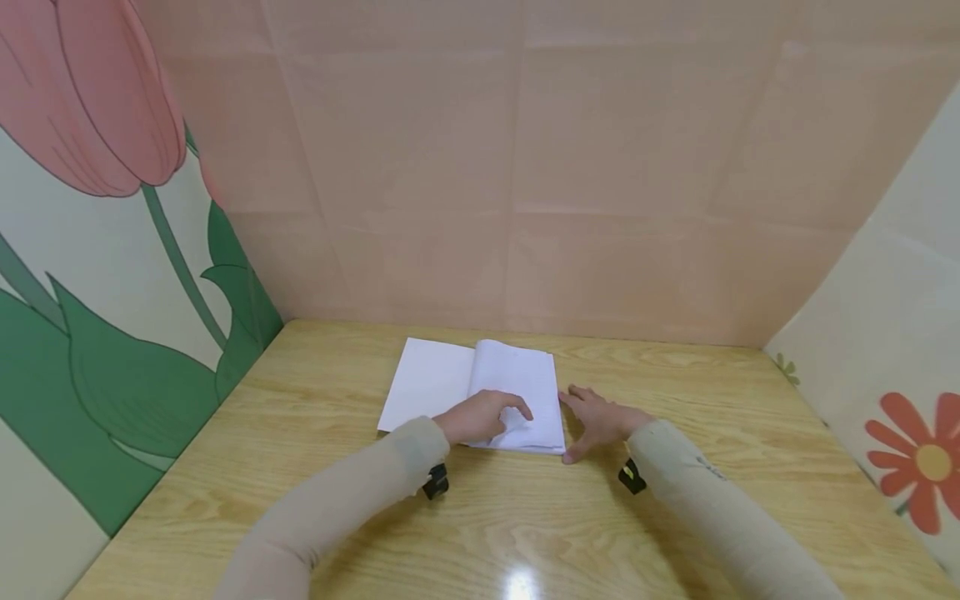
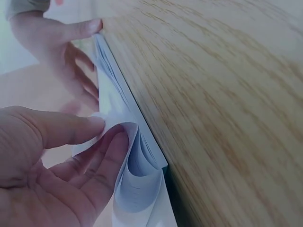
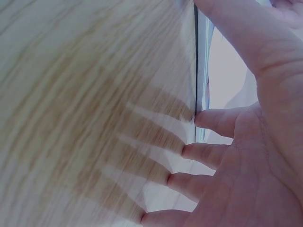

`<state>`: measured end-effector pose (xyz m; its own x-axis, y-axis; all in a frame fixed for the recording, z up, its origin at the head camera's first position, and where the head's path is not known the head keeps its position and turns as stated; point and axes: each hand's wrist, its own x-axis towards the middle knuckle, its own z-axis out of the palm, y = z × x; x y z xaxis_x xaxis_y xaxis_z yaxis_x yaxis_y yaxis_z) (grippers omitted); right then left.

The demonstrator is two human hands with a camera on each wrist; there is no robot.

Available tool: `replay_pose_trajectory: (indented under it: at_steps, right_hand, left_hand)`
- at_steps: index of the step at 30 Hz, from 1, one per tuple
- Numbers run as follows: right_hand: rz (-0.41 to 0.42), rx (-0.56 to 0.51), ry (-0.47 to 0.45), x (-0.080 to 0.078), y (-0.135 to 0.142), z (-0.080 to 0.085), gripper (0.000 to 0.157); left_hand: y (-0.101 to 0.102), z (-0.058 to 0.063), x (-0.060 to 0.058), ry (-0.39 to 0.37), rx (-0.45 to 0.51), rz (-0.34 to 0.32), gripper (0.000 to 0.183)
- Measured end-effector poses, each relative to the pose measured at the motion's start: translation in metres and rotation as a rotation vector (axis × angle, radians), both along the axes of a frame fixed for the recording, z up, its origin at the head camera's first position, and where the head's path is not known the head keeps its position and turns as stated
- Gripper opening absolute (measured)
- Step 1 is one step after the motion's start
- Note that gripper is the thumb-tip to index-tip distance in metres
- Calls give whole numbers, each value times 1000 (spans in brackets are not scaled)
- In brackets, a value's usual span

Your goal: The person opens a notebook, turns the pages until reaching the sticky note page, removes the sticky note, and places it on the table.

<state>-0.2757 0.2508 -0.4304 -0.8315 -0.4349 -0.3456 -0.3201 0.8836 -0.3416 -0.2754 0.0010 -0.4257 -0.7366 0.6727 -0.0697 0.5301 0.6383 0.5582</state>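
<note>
An open notebook (image 1: 431, 375) with white pages lies on the wooden table. My left hand (image 1: 480, 415) reaches over its right-hand side. In the left wrist view, the left thumb and fingers (image 2: 120, 146) pinch a few lifted pages (image 2: 137, 189), which bend into a loop near the spine. My right hand (image 1: 600, 419) is at the notebook's right edge, fingers spread. As the right wrist view shows, the right fingertips (image 3: 203, 118) rest on the table, the nearest one touching the notebook's side (image 3: 201, 71).
The wood-grain table (image 1: 300, 400) extends around the notebook on all sides. A pinkish backdrop (image 1: 510, 183) rises behind it. Printed flower panels flank it, a tulip (image 1: 97, 92) on the left and a red flower (image 1: 930, 458) on the right. Each wrist carries a small black device (image 1: 437, 482).
</note>
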Motion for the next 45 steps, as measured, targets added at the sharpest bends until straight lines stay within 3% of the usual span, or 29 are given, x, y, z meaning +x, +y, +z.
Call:
replay_pose_trajectory:
  at_steps: [8,16,23,29,36,45]
  right_hand:
    - [-10,-9,-16,1,-1,1,116]
    - [-10,-12,-5,1,0,1,116]
    - [-14,-21,-12,1,0,0,117]
    - [-3,-18,-14,1,0,1,116]
    - [-3,-22,-10,0,0,2,117]
    - [-7,-23,-24,1,1,2,117]
  left_hand:
    - [1,0,0,26,25,102,10]
    - [-7,9,0,-2,188,190,11]
    - [-19,30,2,72,241,277,11]
    - [-39,47,9,68,357,327,10]
    - [-66,57,12,50,467,420,12]
    - [-105,49,12,10,426,513,15]
